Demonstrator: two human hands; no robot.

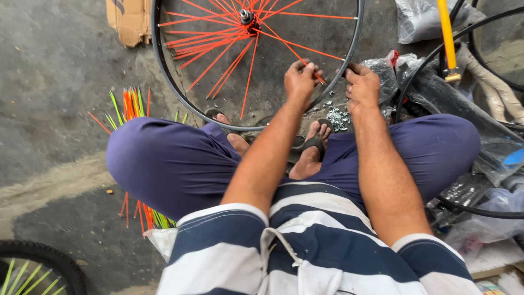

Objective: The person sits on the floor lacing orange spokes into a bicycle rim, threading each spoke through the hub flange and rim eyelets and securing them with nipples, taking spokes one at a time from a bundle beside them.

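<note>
While I sit cross-legged on the grey concrete floor (49, 82), the black bicycle rim (164, 71) stands as the largest thing before me, filling the upper middle of the frame, with its hub (246, 16) at the top edge. Orange spokes (218, 52) fan from that hub toward the lower left of the rim. My left hand (301, 82) sits at the rim's lower right, just above centre frame, fingers pinched shut around the outer end of one orange spoke (289, 50) where it meets the rim. My right hand (361, 84) is just beside it to the right, fingers curled against the rim's edge; whether they grip something small there I cannot tell. At the left of the frame, partly under my knee, lies a bundle of loose orange and green spokes (130, 104). A torn piece of cardboard (130, 21) lies at the upper left. A yellow pump (447, 38) stands at the upper right. Smallest, a heap of silvery nipples (338, 117) lies on the floor below my right hand, by my sandalled foot (314, 143).
</note>
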